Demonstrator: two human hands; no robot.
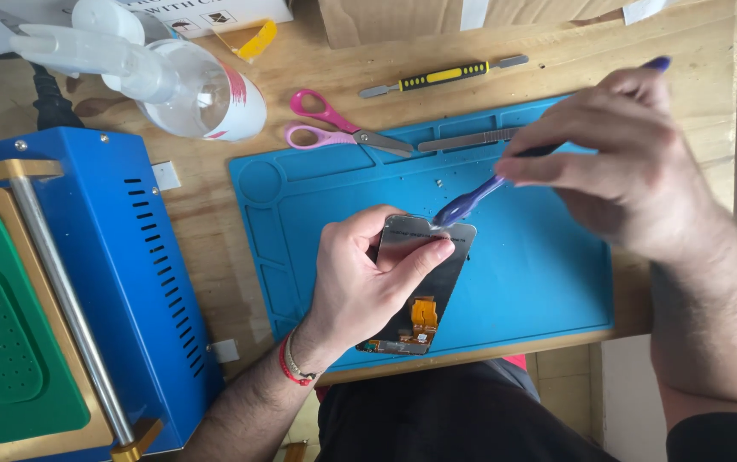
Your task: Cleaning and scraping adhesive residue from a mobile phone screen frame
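Phone screen panel held on blue mat, purple tool at its top edge
Left hand [360,287] grips screen panel [424,291] over the blue mat [539,274] on the bench [214,222]; right hand [621,158] pinches purple pry tool [471,201], tip touching the panel; pink scissors [334,128] lie well apart

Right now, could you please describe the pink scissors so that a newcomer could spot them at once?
Start at the blue work mat on the wooden table. Just off its top left corner lie the scissors, closed, blades pointing right. Their pink loop handles set them apart from the yellow-and-black pry tool above.
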